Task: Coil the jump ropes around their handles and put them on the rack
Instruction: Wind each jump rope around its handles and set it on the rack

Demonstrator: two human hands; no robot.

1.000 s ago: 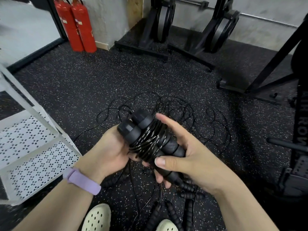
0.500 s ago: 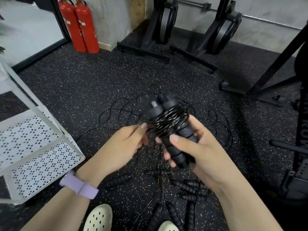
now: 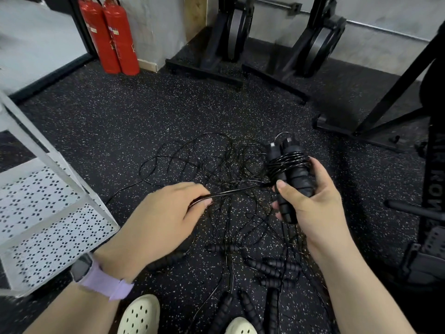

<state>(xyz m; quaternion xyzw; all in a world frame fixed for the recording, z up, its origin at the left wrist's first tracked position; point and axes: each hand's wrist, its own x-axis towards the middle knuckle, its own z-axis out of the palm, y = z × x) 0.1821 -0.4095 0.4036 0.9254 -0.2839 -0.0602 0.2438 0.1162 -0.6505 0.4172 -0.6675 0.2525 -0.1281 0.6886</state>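
Right hand [image 3: 310, 201] is gripping a pair of black foam jump-rope handles [image 3: 290, 179], upright, with thin black cord coiled round them. Left hand [image 3: 166, 220] is pinching the loose cord end [image 3: 231, 192], stretching it sideways above the tangled ropes [image 3: 216, 169] lying on the speckled rubber floor [image 3: 120, 121], white perforated metal rack [image 3: 48, 213] sitting off left.

A single head-worn, wide-angle view is given, directed forward and steeply down at the floor [image 3: 120, 121]. The hands [image 3: 310, 201] are seen close below the lens; the wall [image 3: 385, 18] is seen far off at the top edge.
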